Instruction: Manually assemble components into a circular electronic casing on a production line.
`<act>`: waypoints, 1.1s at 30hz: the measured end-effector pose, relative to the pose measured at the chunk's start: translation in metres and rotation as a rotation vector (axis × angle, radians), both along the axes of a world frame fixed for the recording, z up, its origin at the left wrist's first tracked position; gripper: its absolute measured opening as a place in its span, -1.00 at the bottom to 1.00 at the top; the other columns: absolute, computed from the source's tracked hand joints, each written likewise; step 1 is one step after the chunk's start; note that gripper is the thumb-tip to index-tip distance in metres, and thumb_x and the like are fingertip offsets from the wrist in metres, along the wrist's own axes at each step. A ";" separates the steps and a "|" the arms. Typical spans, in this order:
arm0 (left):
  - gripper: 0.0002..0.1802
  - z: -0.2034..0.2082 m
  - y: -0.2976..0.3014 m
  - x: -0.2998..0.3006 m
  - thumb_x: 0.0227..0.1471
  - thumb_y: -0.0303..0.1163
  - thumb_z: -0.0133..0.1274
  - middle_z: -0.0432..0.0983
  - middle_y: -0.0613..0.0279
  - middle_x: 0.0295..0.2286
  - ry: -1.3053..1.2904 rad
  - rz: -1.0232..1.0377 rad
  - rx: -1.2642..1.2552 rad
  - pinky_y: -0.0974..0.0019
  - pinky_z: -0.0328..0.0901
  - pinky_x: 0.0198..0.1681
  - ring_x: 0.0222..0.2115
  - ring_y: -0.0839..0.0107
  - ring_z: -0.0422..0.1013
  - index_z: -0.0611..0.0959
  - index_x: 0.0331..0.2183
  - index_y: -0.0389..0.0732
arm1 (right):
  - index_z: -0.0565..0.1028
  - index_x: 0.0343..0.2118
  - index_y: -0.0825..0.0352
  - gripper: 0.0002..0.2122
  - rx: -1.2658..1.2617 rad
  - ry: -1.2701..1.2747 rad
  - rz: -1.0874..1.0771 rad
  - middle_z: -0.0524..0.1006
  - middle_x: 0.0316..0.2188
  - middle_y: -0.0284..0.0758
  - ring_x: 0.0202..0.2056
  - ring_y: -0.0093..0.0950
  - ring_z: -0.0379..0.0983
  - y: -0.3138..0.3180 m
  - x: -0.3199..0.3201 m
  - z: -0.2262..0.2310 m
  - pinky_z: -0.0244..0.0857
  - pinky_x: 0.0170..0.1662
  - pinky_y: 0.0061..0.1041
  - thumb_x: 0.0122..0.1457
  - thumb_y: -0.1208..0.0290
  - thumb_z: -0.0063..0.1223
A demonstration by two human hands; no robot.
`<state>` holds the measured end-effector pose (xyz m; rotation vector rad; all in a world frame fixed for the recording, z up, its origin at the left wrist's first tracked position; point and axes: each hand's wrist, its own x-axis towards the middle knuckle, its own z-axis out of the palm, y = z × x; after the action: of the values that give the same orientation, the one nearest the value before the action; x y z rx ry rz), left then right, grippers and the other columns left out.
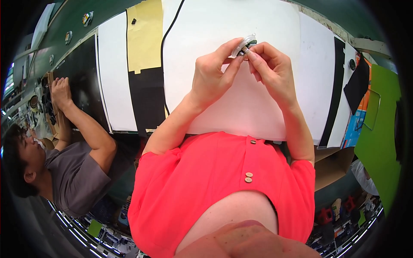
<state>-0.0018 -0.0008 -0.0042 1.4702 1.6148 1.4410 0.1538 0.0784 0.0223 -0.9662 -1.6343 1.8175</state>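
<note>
- Two hands held one small round part (244, 44) up over the white sheet (206, 51) on the table.
- Left hand (211, 74) pinched its near side with thumb and finger; the right hand (270, 68) pinched it from the other side with its fingertips.
- Only fingertips gripped the part, so I thought it could slip and drop.
- It might then roll off toward the black cable (165, 38) or the yellow paper (145, 34).
- A co-worker's hand (61, 91) stayed far left, well apart.
</note>
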 end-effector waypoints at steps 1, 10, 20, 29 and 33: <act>-0.53 0.000 0.000 0.000 0.08 -0.66 0.17 0.68 0.09 -0.20 0.016 -0.010 0.016 0.35 0.53 -0.11 -0.19 0.37 0.63 0.58 0.06 -0.32 | 0.51 -0.33 0.40 -0.87 0.021 -0.019 0.002 0.45 -0.58 -0.49 -0.54 -0.76 0.31 -0.001 0.001 0.001 0.15 -0.51 -0.70 0.34 0.47 0.00; -0.52 -0.003 0.001 -0.004 0.01 -0.69 0.20 0.68 0.02 -0.22 0.211 -0.037 0.083 0.32 0.57 -0.21 -0.25 0.31 0.65 0.61 0.03 -0.34 | 0.48 -0.35 0.40 -0.89 0.012 -0.051 0.041 0.43 -0.59 -0.48 -0.53 -0.75 0.29 0.002 0.004 0.003 0.12 -0.51 -0.67 0.33 0.51 0.00; -0.57 0.004 0.009 -0.015 0.15 -0.56 0.13 0.67 0.12 -0.32 -0.294 -0.170 -0.153 0.39 0.51 -0.24 -0.33 0.44 0.61 0.57 0.08 -0.33 | 0.52 -0.25 0.40 -0.90 0.268 -0.078 -0.059 0.46 -0.54 -0.47 -0.48 -0.66 0.36 0.014 0.004 -0.006 0.26 -0.39 -0.64 0.32 0.47 0.05; -0.52 0.006 0.002 -0.015 0.14 -0.53 0.17 0.63 0.14 -0.27 -0.345 -0.224 -0.116 0.39 0.49 -0.24 -0.31 0.46 0.56 0.56 0.11 -0.32 | 0.48 -0.05 0.35 -0.81 0.200 -0.073 -0.044 0.56 -0.39 -0.40 -0.39 -0.67 0.46 0.012 0.009 -0.012 0.36 -0.34 -0.64 0.35 0.42 0.06; -0.49 0.011 0.001 -0.014 0.14 -0.59 0.16 0.63 0.15 -0.20 -0.094 -0.175 -0.142 0.39 0.48 -0.15 -0.23 0.47 0.57 0.56 0.14 -0.24 | 0.46 -0.02 0.36 -0.77 0.225 -0.070 -0.037 0.57 -0.39 -0.38 -0.41 -0.66 0.47 0.008 0.005 -0.013 0.35 -0.37 -0.65 0.33 0.41 0.09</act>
<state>-0.0161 -0.0002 0.0069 1.4038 1.4607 1.2532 0.1590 0.0867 0.0091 -0.9606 -1.8053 1.5509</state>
